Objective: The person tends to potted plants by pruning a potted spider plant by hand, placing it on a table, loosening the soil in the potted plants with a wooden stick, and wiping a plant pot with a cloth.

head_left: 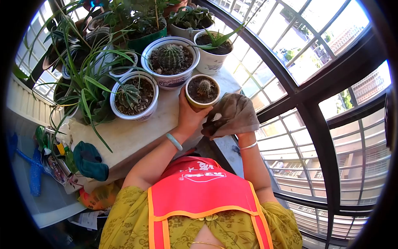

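Observation:
My left hand [190,115] is wrapped around a small yellowish pot with a white rim [192,101]. A little round spiny cactus [205,88] grows in its dark soil. At the pot's right side, my right hand [247,137] has a thin grey-brown cloth [234,114] draped over it, hiding most of the fingers. The cloth is bunched close to the pot; whether it touches the pot I cannot tell. Just behind stands a larger white pot [170,83] with a round cactus [171,57].
Another white pot [141,114] with a spiky plant stands left on the pale tabletop [120,135]. Long-leaved plants [85,89] crowd the far left. An aloe-like plant [217,39] sits behind. A dark green cloth [90,159] hangs at the table's edge. Barred windows [302,153] line the right.

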Demonstrator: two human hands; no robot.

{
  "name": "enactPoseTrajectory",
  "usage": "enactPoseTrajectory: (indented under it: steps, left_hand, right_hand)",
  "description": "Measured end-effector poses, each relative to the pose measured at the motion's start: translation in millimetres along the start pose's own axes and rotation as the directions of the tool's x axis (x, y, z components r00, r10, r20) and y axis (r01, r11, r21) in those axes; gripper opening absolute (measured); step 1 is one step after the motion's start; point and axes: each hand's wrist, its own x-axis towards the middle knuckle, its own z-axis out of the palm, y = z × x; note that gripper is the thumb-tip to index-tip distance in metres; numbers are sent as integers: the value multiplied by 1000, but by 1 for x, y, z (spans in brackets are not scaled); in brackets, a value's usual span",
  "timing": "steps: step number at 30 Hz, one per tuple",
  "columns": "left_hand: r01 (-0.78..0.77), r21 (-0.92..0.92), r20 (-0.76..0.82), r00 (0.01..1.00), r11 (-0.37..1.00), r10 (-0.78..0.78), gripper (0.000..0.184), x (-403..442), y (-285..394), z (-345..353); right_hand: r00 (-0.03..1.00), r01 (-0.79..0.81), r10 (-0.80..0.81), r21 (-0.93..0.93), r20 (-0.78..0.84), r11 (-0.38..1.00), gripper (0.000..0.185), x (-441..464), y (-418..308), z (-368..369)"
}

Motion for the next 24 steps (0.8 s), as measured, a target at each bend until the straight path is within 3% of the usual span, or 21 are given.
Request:
enactPoseTrajectory:
  steps: [1, 3, 4, 6, 8, 10, 11, 12, 13, 14, 15, 17, 20, 22, 23, 24]
  left_hand:
    - [-14, 0, -8, 1000, 1000, 14, 95, 0, -7, 1]
    - [5, -7, 27, 1000, 1000, -4, 96, 2, -7, -1]
    - [35, -8, 56, 998, 999, -35, 97, -1, -5, -1]
    - [46, -22, 60, 997, 999, -45, 98, 0, -2, 1]
    - [23, -152, 62, 998, 988, -13, 97, 0, -4, 2]
    - [38, -80, 76, 997, 996, -32, 97, -1, -4, -2]
    - [50, -31, 66, 997, 998, -48, 98, -2, 0, -2]
    - [57, 16, 53, 997, 998, -57, 98, 0, 4, -2]
    - [69, -33, 56, 996, 997, -67, 100, 1, 3, -1]
    - [61, -28, 47, 997, 998, -60, 100, 2, 4, 0]
    - [92, -91, 69, 994, 992, -86, 101, 1, 9, 1]
    - [97, -152, 94, 992, 984, -83, 100, 4, 4, 0]
    - [76, -6, 125, 989, 997, -75, 98, 12, 8, -7]
    - [90, -45, 140, 987, 995, -83, 95, 17, 10, -10]
    - [111, -99, 218, 972, 989, -87, 96, 21, 11, -12]
    - [135, -150, 296, 951, 979, -86, 96, 25, 11, -14]
  right_hand:
    - [971, -203, 236, 398, -34, 895, 8, -5, 5, -2]
    - [952, -273, 279, 758, 125, 592, 14, -23, 35, -12]
    - [943, -302, 266, 844, 198, 442, 18, -37, 50, -12]
    - [907, -392, 321, 824, 273, 409, 25, -71, 66, -1]
    - [849, -501, 387, 782, 361, 371, 30, -99, 77, 15]
    - [809, -564, 412, 752, 420, 341, 32, -94, 63, 7]
    - [851, -525, 338, 674, 402, 520, 36, -82, 46, -11]
    - [738, -636, 445, 743, 506, 209, 51, -72, 46, -13]
    - [594, -610, 540, 772, 596, -180, 66, -61, 45, -15]
    - [434, -459, 613, 747, 661, -481, 81, -51, 45, -17]
    - [700, -597, 546, 797, 460, 92, 86, -55, 67, -9]
    - [868, -495, 369, 644, 333, 584, 83, -47, 87, 7]
    - [997, -72, 52, 483, 55, 873, 46, 23, 33, -17]
    - [983, -85, 46, 221, 176, 972, 48, 47, 30, -21]
    - [985, 35, -74, 237, 158, 971, 50, 53, 49, -5]
    - [967, 125, -135, 58, 217, 990, 53, 66, 39, -5]
